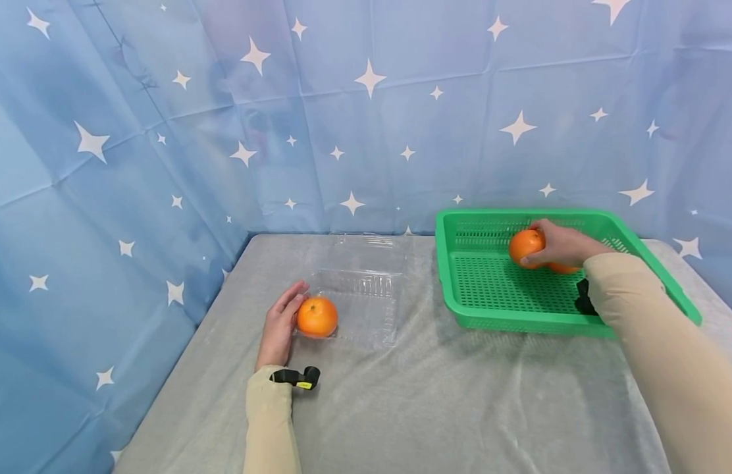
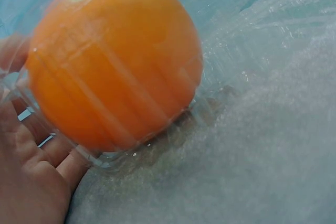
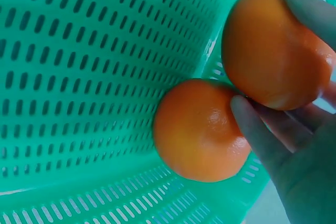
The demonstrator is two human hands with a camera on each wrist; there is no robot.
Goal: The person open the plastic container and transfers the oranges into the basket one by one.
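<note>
- Head view: the right hand [image 1: 564, 245] grips an orange [image 1: 524, 246] inside the green basket [image 1: 520, 324], thumb and fingers around it
- A second orange [image 3: 202, 135] lies in the basket, just beside the gripped one
- Left of the basket sits an open clear container [image 1: 366, 309], a third orange [image 1: 316, 317] at its end away from the basket
- The left hand [image 1: 277, 326], well left of the basket, rests relaxed fingers against the container's side

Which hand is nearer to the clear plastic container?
Left. The left hand is at the left edge of the container; the right hand is farther right, over the basket.
</note>
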